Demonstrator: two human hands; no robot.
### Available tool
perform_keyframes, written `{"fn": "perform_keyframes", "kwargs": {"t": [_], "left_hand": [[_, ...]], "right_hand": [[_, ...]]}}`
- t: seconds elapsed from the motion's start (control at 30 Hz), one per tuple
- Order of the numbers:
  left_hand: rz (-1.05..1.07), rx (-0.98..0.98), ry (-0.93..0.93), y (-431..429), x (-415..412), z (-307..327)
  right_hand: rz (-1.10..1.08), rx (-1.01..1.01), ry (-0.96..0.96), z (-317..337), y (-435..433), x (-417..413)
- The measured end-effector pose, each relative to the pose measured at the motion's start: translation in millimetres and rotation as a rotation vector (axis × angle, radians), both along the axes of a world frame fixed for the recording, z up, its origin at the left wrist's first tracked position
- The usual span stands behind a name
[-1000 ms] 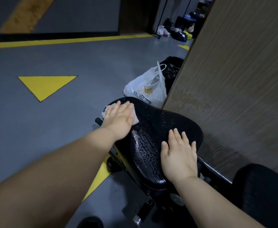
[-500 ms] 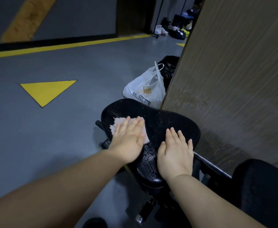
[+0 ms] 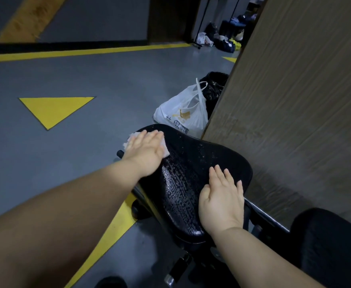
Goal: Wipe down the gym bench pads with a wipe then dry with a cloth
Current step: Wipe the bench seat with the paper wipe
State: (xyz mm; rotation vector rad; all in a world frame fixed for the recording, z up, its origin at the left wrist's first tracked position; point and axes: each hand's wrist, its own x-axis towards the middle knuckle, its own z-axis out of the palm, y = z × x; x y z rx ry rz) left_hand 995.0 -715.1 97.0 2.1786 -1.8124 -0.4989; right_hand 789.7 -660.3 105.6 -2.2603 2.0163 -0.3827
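The left hand (image 3: 144,151) lies flat, fingers straight and together, pressing a pale wipe (image 3: 129,140) onto the far left edge of the black seat pad (image 3: 183,183). The right hand (image 3: 222,202) rests open, palm down, on the pad's near right part, holding nothing. The pad's surface glistens wet between them. A white plastic bag (image 3: 183,113) sits on the floor beyond the pad's far edge, beside a wooden panel (image 3: 295,100).

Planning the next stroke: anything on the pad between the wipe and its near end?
Only the right hand, flat on the pad's near right side. Between it and the wipe under the left hand, nothing else shows.
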Motion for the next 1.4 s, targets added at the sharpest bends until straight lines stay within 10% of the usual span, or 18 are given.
{"fn": "perform_keyframes", "kwargs": {"t": [0.27, 0.8, 1.4], "left_hand": [[0.104, 0.050, -0.037, -16.4, -0.7, 4.4], [-0.388, -0.038, -0.124, 42.6, -76.4, 7.6], [-0.074, 0.115, -0.128, -37.6, -9.8, 15.4]], "right_hand": [[-0.025, -0.032, -0.032, -6.1, -0.7, 0.8], [-0.026, 0.028, -0.175, 1.3, -0.4, -5.1], [-0.264, 0.156, -0.192, 3.8, -39.0, -13.2]]}}
